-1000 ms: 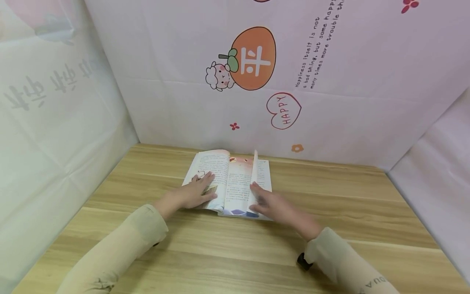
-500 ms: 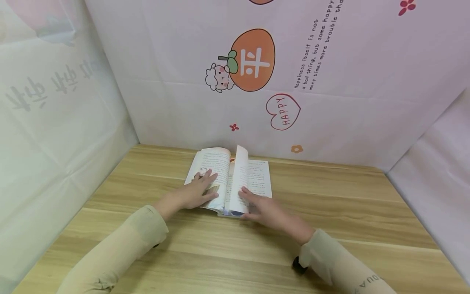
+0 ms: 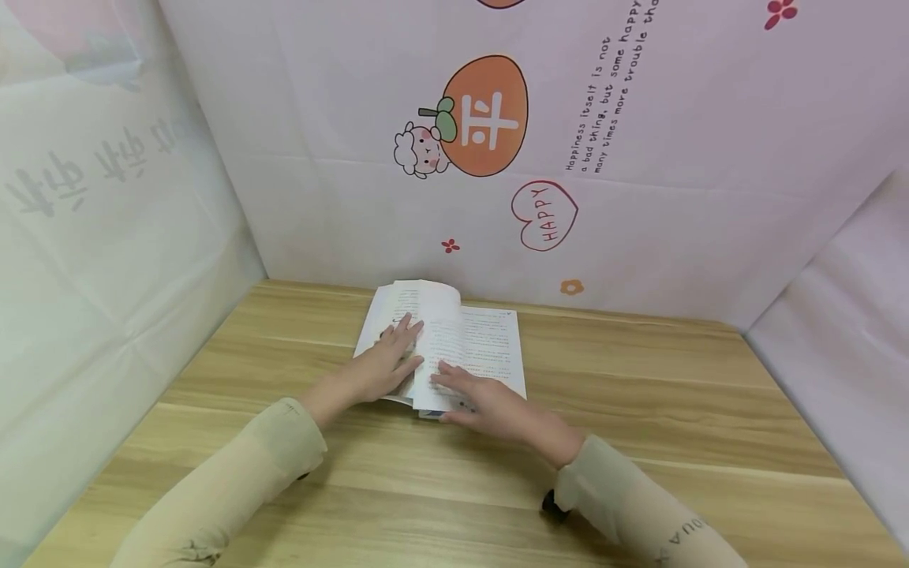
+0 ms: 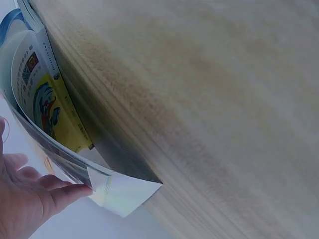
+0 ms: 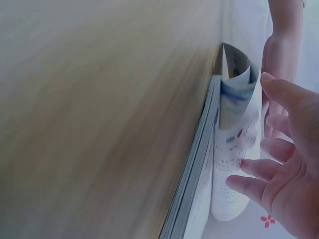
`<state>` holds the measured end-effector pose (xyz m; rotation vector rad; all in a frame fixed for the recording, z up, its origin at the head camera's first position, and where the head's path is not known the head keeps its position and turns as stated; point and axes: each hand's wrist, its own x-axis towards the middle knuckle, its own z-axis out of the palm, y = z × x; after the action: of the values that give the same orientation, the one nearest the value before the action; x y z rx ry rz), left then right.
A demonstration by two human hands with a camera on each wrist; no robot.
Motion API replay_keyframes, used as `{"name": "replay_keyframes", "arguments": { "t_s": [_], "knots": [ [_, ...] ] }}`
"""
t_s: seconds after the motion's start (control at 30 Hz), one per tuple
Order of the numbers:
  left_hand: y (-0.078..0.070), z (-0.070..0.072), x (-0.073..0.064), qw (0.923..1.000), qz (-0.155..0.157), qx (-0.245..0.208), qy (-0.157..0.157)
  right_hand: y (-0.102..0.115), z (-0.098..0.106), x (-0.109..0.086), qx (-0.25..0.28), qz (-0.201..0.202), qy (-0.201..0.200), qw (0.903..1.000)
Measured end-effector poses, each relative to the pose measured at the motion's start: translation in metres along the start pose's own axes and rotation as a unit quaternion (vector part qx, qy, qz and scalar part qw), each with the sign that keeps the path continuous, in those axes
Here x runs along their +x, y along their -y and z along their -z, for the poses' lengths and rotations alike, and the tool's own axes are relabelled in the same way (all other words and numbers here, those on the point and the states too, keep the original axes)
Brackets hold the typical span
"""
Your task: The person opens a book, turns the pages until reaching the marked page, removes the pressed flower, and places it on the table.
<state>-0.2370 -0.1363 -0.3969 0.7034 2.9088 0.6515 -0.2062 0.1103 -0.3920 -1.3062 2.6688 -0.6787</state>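
Note:
An open book [image 3: 493, 339] with printed pages lies near the back of the table. My left hand [image 3: 383, 367] rests with spread fingers on its left page. One page [image 3: 439, 315] is lifted, curving over toward the left side. Against that page lie the fairly straight fingers of my right hand [image 3: 490, 402]. In the left wrist view, the thumb of my left hand [image 4: 30, 199] touches the edge of the bowed left-hand pages, whose underside shows a yellow cover panel [image 4: 65, 119]. The right wrist view has my right hand [image 5: 294, 149] beside the curled page [image 5: 237, 149].
The book lies on a wood-grain table [image 3: 398, 489]. Behind it rises a white sheet wall [image 3: 341, 213] with cartoon prints. Similar sheets hang at the left [image 3: 128, 260] and right [image 3: 845, 315]. A black band [image 3: 554, 505] shows at my right cuff.
My right hand has moved left across the book, bringing the lifted page over from the right side toward my left hand. The left hand stays on the left page.

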Motion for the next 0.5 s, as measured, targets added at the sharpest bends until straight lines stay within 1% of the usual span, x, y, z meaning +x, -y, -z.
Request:
{"name": "replay_keyframes", "arguments": {
  "t_s": [0.17, 0.27, 0.37, 0.5],
  "knots": [
    [0.000, 0.001, -0.002, 1.0000, -0.005, 0.005, -0.005, 0.008, -0.005, 0.007, 0.019, 0.015, 0.008, 0.9997],
    [0.001, 0.001, -0.002, 0.9999, -0.006, 0.009, 0.001, 0.010, -0.008, 0.010, 0.023, 0.027, 0.011, 0.9993],
    [0.001, 0.001, -0.003, 1.0000, -0.006, 0.003, 0.007, 0.011, -0.010, 0.012, 0.024, 0.036, 0.015, 0.9989],
    [0.001, 0.000, 0.000, 0.9998, -0.002, -0.006, 0.020, 0.011, -0.012, 0.011, 0.022, 0.061, 0.019, 0.9977]
  ]
}}
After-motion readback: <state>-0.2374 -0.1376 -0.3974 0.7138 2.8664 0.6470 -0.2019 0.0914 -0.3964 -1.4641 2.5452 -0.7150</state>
